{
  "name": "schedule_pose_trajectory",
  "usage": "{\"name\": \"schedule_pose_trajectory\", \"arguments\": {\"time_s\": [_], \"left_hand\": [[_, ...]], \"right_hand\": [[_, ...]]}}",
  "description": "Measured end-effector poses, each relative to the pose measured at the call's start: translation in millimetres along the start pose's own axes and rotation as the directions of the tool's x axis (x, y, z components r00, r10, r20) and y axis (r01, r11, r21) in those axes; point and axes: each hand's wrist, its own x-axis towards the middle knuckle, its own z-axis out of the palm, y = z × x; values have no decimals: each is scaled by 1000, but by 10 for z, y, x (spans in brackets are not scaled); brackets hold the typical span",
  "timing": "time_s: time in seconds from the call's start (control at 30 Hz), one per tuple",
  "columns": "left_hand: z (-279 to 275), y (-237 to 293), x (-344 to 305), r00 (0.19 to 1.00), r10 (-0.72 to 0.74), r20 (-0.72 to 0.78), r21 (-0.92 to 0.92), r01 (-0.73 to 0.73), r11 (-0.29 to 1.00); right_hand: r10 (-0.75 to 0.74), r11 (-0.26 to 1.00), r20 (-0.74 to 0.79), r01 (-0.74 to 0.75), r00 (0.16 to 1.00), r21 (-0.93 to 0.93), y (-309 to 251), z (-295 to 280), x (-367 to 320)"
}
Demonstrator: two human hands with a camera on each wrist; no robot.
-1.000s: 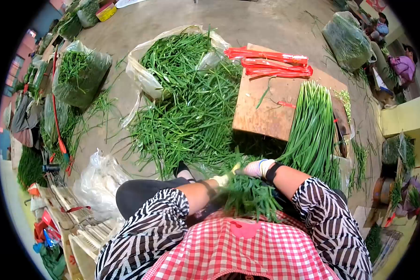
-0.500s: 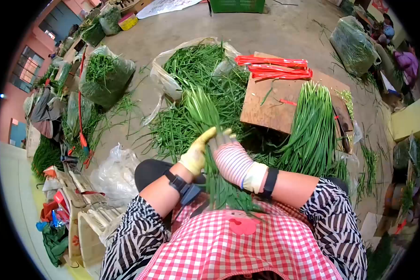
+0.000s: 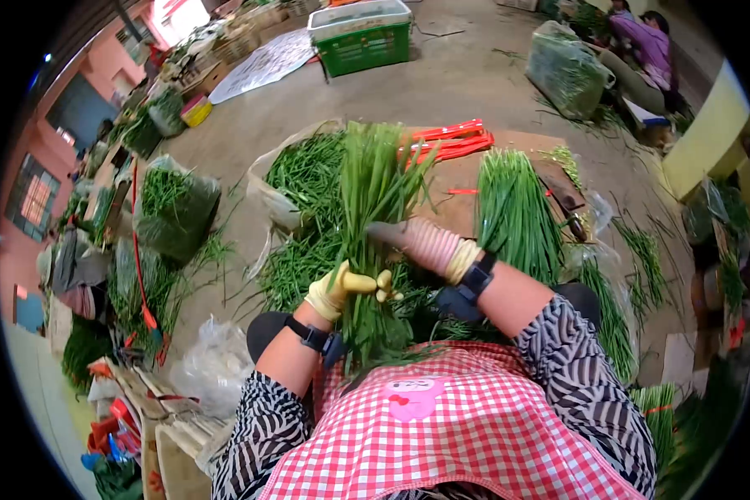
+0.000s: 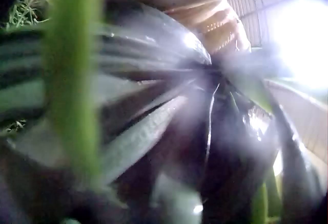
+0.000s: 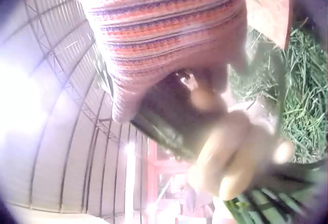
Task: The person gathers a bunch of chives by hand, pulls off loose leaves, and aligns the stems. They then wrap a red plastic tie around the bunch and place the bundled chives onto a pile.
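Observation:
Upright in front of the checked apron, a bunch of garlic chives [image 3: 367, 179] has its pale stalks up and its leaves hanging low. My left hand [image 3: 333, 290], in a yellow glove, grips it around the lower middle. Higher up, my right hand [image 3: 421, 242] holds it from the right, in a striped glove with dark fingertips. In the right wrist view, the yellow fingers [image 5: 233, 155] curl round the chives below the striped glove [image 5: 169, 29]. Dark, blurred leaves [image 4: 138, 142] fill most of the left wrist view.
A board [image 3: 450, 208] ahead bears a large row of chives [image 3: 517, 217] and red ties [image 3: 450, 143]. Behind the bunch, loose chives spill from an open plastic bag [image 3: 271, 200]. A green crate [image 3: 362, 46] stands farther off, and a filled bag [image 3: 567, 71] sits at far right.
The bunch has swung upright and closer, its stalks spreading at the top. My right hand has moved up along it, while my left stays lower down. The head view has tilted up.

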Motion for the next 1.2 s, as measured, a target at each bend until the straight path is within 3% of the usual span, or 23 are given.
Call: {"name": "schedule_pose_trajectory", "arguments": {"time_s": [0.03,0.07,0.1,0.13,0.2,0.27,0.33,0.37,0.43,0.47,0.53,0.57,0.6,0.63,0.67,0.73,0.83,0.87,0.97,1.03,1.07,1.13,1.2], "left_hand": [[-119,-71,28,999,-49,-14,23,50,999],[23,-14,51,997,-53,-59,135,61,989],[175,50,50,993,-49,-111,244,75,967],[275,87,52,986,-37,-162,351,92,932],[209,2,109,997,13,-72,436,20,900],[-114,-205,4,974,51,-222,437,53,898],[-312,-263,-49,969,120,-217,683,63,728],[-81,-136,-69,968,83,-236,540,60,839],[156,28,-29,984,3,-179,231,40,972],[222,41,-73,974,34,-222,295,34,955],[127,85,-112,968,21,-251,394,82,915],[-102,37,-179,970,2,-244,315,77,946],[-459,-72,-247,971,-16,-240,232,73,970],[-657,-138,-296,972,-32,-234,147,68,987],[-598,-108,-293,970,-6,-241,217,60,974],[-393,3,-220,967,48,-251,347,44,937],[-420,59,-255,965,19,-263,314,66,947],[-405,76,-262,957,27,-290,312,68,948],[-488,45,-252,936,82,-342,384,60,921],[-413,59,-227,945,83,-316,457,75,886],[-353,77,-209,949,84,-303,493,81,866],[-437,10,-253,974,85,-210,526,40,849],[-180,73,-210,970,88,-226,609,70,790]], "right_hand": [[-21,993,-72,29,997,119,-39,161,-45],[-192,916,-192,246,962,317,58,288,65],[-220,975,-359,201,907,-90,150,246,89],[-188,914,-388,306,902,268,23,331,23],[-283,867,-459,430,842,253,193,354,118],[-274,904,-485,395,830,165,260,345,157],[-328,904,-479,418,815,92,356,283,217],[-199,979,-411,194,889,-53,94,175,56],[-322,897,-544,433,775,86,293,-22,362],[-363,851,-640,521,678,69,57,-71,258],[-412,895,-577,432,705,-112,-66,-378,348],[-431,900,-541,385,722,-203,-101,-519,402],[-542,834,-465,516,700,-195,9,-623,509],[-603,797,-469,469,645,-381,61,-706,546],[-665,733,-455,398,592,-552,97,-800,552],[-739,518,-385,101,553,-849,181,-1368,553],[-470,796,-633,-16,615,-606,-537,-1207,36],[-376,918,-685,154,624,-365,-616,-1211,-57],[-431,893,-460,294,776,-341,-764,-1030,-196],[-383,629,-206,91,900,-772,-754,-551,-103],[-418,467,-89,131,904,-874,-617,-436,-20],[-160,366,-118,-52,980,-929,-643,-179,30],[-224,285,-55,11,973,-958,-419,-187,155]]}}
